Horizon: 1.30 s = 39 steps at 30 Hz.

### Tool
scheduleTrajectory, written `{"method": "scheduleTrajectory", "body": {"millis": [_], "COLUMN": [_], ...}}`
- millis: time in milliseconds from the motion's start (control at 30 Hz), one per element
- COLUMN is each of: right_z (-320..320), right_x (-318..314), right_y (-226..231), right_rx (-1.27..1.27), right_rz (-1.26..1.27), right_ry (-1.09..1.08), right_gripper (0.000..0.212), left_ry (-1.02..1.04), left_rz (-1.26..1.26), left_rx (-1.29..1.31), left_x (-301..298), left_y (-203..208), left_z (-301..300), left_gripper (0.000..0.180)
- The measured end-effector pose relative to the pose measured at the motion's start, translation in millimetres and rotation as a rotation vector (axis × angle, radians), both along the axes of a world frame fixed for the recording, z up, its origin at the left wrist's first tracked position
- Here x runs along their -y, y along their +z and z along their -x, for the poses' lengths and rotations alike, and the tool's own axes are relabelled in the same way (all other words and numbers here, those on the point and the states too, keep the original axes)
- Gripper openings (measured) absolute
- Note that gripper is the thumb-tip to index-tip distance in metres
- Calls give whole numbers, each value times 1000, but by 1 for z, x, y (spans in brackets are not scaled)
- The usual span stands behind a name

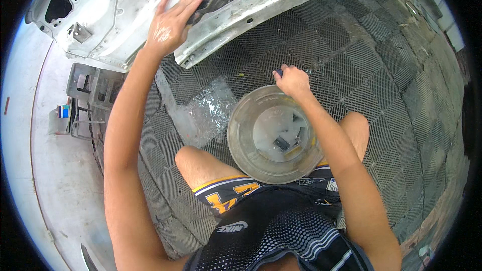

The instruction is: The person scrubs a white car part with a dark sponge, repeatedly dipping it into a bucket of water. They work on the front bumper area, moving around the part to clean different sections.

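Observation:
My left hand (170, 22) lies with fingers stretched out on a white-and-grey bare metal vehicle panel (108, 7), beside a dark patch that could be an opening or a sheet; which one, I cannot tell. Just over the far rim of a round grey bucket (241, 150), my right hand (295, 81) is closed around a small dark-blue piece (277, 73), mostly hidden by the fingers. Cloudy water (271, 125) stands in the bucket between my legs. Several dark pieces, among them a small dark block (281, 143), lie in that water.
Dark ribbed mats (321, 45) cover the floor. A wet, shiny patch (208, 110) spreads left of the bucket. At the left stand a grey plastic crate-like frame (98, 85) and a long pale surface (55, 170). The panel's long flange (281, 0) juts across the far side.

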State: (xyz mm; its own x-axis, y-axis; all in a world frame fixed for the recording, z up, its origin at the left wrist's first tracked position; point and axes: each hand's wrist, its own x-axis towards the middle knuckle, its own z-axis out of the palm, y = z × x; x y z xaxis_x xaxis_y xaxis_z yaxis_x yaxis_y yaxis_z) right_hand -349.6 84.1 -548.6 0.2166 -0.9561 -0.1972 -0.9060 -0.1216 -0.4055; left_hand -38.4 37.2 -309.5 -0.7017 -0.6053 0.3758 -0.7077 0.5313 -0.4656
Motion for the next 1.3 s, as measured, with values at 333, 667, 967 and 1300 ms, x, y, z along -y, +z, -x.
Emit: {"method": "scheduleTrajectory", "body": {"millis": [333, 667, 967, 1300], "right_z": [0, 0, 1, 0], "right_x": [1, -1, 3, 0], "right_y": [-5, -6, -7, -6], "right_rx": [-20, -12, -19, -11], "right_rz": [67, 76, 52, 41], "right_ry": [-3, -18, -31, -50], "right_gripper": [50, 50, 50, 51], "left_ry": [47, -8, 23, 224], "left_rz": [76, 72, 76, 174], "left_rx": [-64, -138, -22, 44], "left_x": [8, 4, 27, 14], "left_y": [-33, -32, -16, -20], "left_z": [13, 16, 35, 20], "left_gripper": [65, 71, 83, 90]}}
